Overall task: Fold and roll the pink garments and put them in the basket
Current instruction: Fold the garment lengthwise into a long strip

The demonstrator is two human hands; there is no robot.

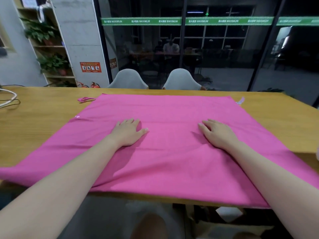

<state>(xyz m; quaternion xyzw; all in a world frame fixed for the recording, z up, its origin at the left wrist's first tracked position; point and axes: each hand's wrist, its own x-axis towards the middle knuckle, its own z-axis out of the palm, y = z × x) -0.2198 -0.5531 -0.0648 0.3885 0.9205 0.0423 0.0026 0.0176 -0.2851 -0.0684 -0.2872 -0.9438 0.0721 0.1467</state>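
A large pink garment point(169, 111) lies spread flat over the wooden table point(34, 121), its near edge hanging slightly over the table's front. My left hand point(128, 131) rests palm down on the cloth left of centre, fingers straight. My right hand point(218, 134) presses flat on it right of centre, fingers spread. A thin pink strap point(85, 99) pokes out at the far left corner, and a white label point(240, 100) at the far right corner. No basket is in view.
Two white chairs point(128, 80) point(182, 80) stand behind the table's far edge. Cables point(8, 100) lie at the far left of the table. A glass wall and shelves with plants point(51, 62) are beyond.
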